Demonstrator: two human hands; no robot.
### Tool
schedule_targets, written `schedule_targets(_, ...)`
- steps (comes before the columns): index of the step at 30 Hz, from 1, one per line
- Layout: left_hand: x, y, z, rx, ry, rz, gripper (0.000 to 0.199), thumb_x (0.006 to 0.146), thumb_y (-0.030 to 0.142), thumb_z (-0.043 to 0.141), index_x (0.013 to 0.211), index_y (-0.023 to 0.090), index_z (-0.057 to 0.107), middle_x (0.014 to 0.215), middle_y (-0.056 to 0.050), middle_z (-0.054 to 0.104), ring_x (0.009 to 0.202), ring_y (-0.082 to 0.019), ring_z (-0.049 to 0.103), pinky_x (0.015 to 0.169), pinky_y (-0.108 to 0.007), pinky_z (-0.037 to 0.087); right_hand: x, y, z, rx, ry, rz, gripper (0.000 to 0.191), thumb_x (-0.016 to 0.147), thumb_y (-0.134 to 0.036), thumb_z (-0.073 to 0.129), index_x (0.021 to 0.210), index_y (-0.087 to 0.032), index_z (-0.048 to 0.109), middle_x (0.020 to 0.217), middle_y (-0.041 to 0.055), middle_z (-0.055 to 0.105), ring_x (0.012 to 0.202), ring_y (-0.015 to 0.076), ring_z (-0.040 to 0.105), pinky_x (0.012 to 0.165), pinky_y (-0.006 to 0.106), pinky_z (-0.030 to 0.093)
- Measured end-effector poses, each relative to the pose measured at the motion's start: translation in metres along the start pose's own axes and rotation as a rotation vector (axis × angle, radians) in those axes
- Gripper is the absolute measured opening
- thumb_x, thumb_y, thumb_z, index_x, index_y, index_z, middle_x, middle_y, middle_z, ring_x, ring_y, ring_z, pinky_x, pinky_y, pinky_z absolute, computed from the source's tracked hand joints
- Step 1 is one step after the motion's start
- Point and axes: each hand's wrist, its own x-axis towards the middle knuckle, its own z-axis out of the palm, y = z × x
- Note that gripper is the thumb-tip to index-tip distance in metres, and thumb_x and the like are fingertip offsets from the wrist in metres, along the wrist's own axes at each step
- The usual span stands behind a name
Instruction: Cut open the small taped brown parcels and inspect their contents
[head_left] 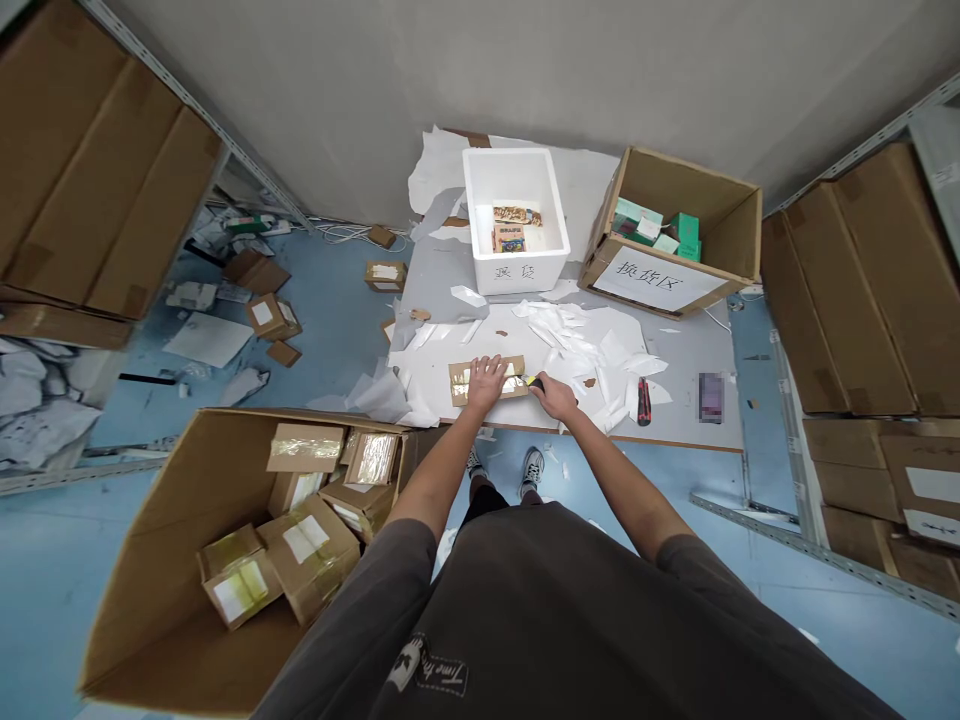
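A small taped cardboard box (459,384) lies at the front edge of the table, with shiny tape along its top. My left hand (487,381) rests on it, fingers spread and pressing it down. In my right hand (556,396) is a yellow and black utility knife (535,382), its tip at the box's right end. Whether the blade touches the tape is too small to tell. White paper scraps (559,325) lie just beyond the box. Off to the right is a red and black tool (644,401), apart from both hands.
A white bin (517,272) with colourful packets and a labelled cardboard box (660,280) holding green cartons stand at the table's back. At my left is a large open carton (150,580) of taped parcels. Shelves with big boxes (862,290) flank both sides.
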Motion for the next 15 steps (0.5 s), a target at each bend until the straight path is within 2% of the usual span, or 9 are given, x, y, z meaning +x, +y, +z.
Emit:
schedule_targets(2, 0.000, -0.001, 0.000, -0.006, -0.005, 0.003, 0.050, 0.111, 0.035, 0.043, 0.154, 0.024, 0.065, 0.168, -0.013, 0.057, 0.160, -0.037, 0.043, 0.136, -0.062, 0.022, 0.001, 0.017, -0.003, 0.028, 0.072, 0.145, 0.038, 0.112, -0.056, 0.048, 0.134, -0.026, 0.058, 0.111, 0.0131, 0.079, 0.098, 0.0324, 0.073, 0.082, 0.037, 0.047)
schedule_targets(4, 0.001, -0.002, 0.001, -0.009, -0.002, 0.003, 0.049, 0.111, 0.036, 0.044, 0.154, 0.026, 0.065, 0.166, -0.012, 0.058, 0.159, -0.037, 0.045, 0.136, -0.063, 0.022, -0.003, 0.046, -0.016, 0.068, 0.143, 0.346, 0.036, 0.115, -0.050, 0.038, 0.133, -0.024, 0.057, 0.108, 0.0152, 0.079, 0.095, 0.0328, 0.073, 0.080, 0.038, 0.047)
schedule_targets(5, 0.001, -0.002, 0.001, -0.010, 0.004, 0.001, 0.049, 0.112, 0.036, 0.044, 0.155, 0.026, 0.065, 0.166, -0.011, 0.059, 0.158, -0.037, 0.046, 0.137, -0.063, 0.022, -0.006, 0.062, -0.025, 0.065, 0.156, 0.375, 0.037, 0.116, -0.047, 0.035, 0.133, -0.022, 0.057, 0.107, 0.0173, 0.079, 0.094, 0.0346, 0.072, 0.079, 0.040, 0.047)
schedule_targets(7, 0.002, -0.003, 0.002, -0.010, 0.013, -0.003, 0.049, 0.112, 0.037, 0.044, 0.154, 0.026, 0.066, 0.166, -0.011, 0.059, 0.158, -0.036, 0.046, 0.137, -0.063, 0.022, -0.014, 0.090, -0.043, 0.059, 0.162, 0.346, 0.034, 0.113, -0.046, 0.043, 0.132, -0.022, 0.058, 0.111, 0.0188, 0.079, 0.100, 0.0378, 0.071, 0.084, 0.043, 0.048)
schedule_targets(9, 0.003, -0.003, 0.002, -0.011, 0.016, -0.005, 0.048, 0.112, 0.037, 0.044, 0.152, 0.024, 0.067, 0.167, -0.011, 0.057, 0.159, -0.036, 0.045, 0.137, -0.062, 0.022, -0.020, 0.102, -0.049, 0.064, 0.166, 0.308, 0.034, 0.111, -0.047, 0.045, 0.132, -0.023, 0.059, 0.112, 0.0178, 0.078, 0.103, 0.0382, 0.071, 0.087, 0.044, 0.048)
schedule_targets(11, 0.004, -0.002, 0.002, -0.011, 0.011, -0.006, 0.048, 0.112, 0.039, 0.044, 0.151, 0.023, 0.067, 0.169, -0.012, 0.056, 0.160, -0.036, 0.044, 0.137, -0.061, 0.021, -0.022, 0.095, -0.038, 0.104, 0.151, 0.282, 0.038, 0.111, -0.051, 0.045, 0.134, -0.024, 0.058, 0.109, 0.0144, 0.078, 0.100, 0.0357, 0.072, 0.087, 0.042, 0.050)
schedule_targets(15, 0.005, 0.001, 0.000, -0.005, 0.015, -0.042, 0.047, 0.111, 0.041, 0.049, 0.150, 0.023, 0.068, 0.170, -0.011, 0.055, 0.162, -0.036, 0.041, 0.138, -0.062, 0.018, -0.011, 0.044, 0.018, 0.353, 0.125, 0.252, 0.047, 0.104, -0.063, 0.051, 0.130, -0.025, 0.056, 0.104, 0.0062, 0.077, 0.093, 0.0266, 0.073, 0.083, 0.035, 0.055)
